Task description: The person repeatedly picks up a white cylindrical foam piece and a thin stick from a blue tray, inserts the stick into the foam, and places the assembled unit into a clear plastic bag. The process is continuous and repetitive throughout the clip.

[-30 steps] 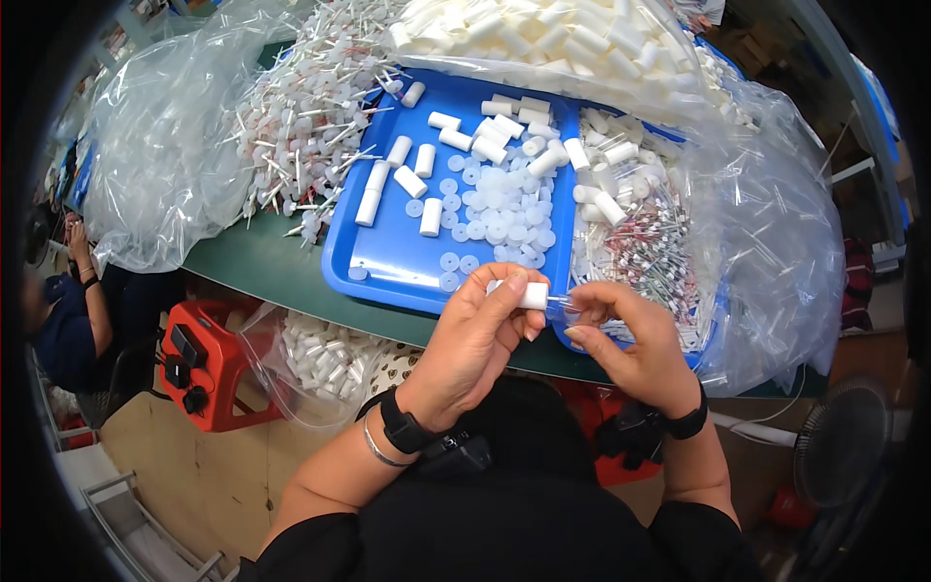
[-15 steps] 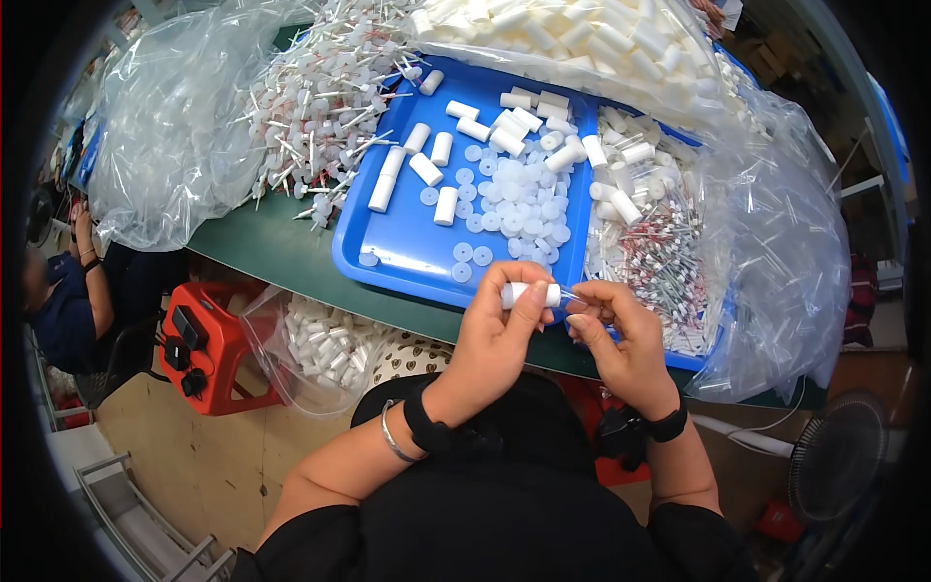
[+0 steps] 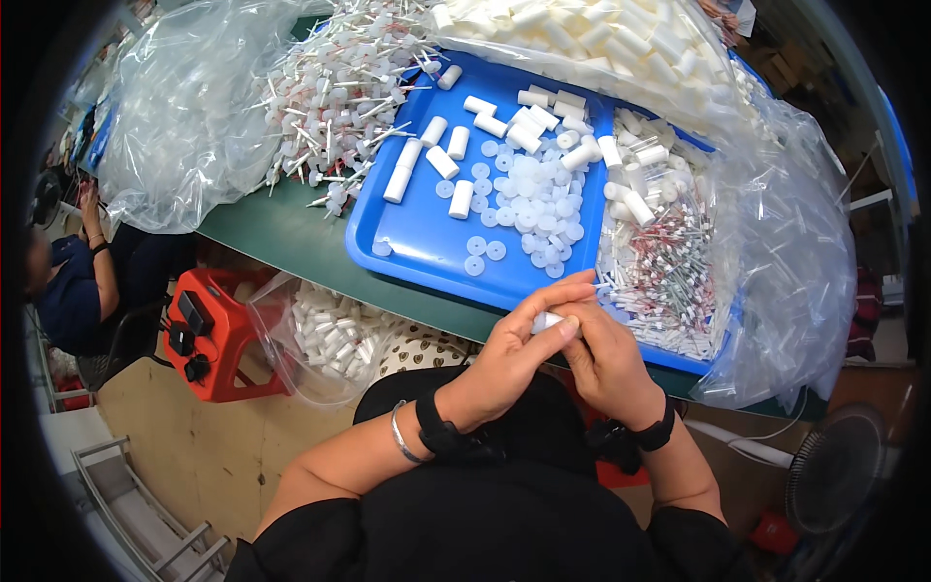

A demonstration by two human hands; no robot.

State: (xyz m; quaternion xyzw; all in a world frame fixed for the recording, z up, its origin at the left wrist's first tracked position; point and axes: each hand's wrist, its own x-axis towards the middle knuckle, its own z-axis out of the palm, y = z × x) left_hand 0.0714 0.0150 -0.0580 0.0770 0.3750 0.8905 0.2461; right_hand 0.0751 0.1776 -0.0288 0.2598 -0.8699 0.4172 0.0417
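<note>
Just in front of the blue tray's near edge, my two hands meet around a white cylinder (image 3: 547,321), of which only a short part shows. My left hand (image 3: 514,349) is closed on it, with the thumb laid along its near side and the fingers behind. My right hand (image 3: 611,367) curls over the cylinder's right end and presses against the left fingertips. Whatever else lies between the right fingers is hidden. Beyond the hands, the blue tray (image 3: 427,275) holds loose white cylinders (image 3: 461,199) and a pile of translucent discs (image 3: 529,209) with central holes.
Right of the tray are heaped thin red-and-white parts (image 3: 664,276) beside crumpled clear plastic (image 3: 786,242). A bag of white cylinders (image 3: 582,34) lies behind. Stemmed disc parts (image 3: 325,107) pile up left. A red stool (image 3: 218,335) and a fan (image 3: 836,461) flank me; a person (image 3: 78,276) sits far left.
My hands have come together, and the right fingers now cover the cylinder's right end. The clear piece seen there before is hidden. The whole view has shifted slightly.
</note>
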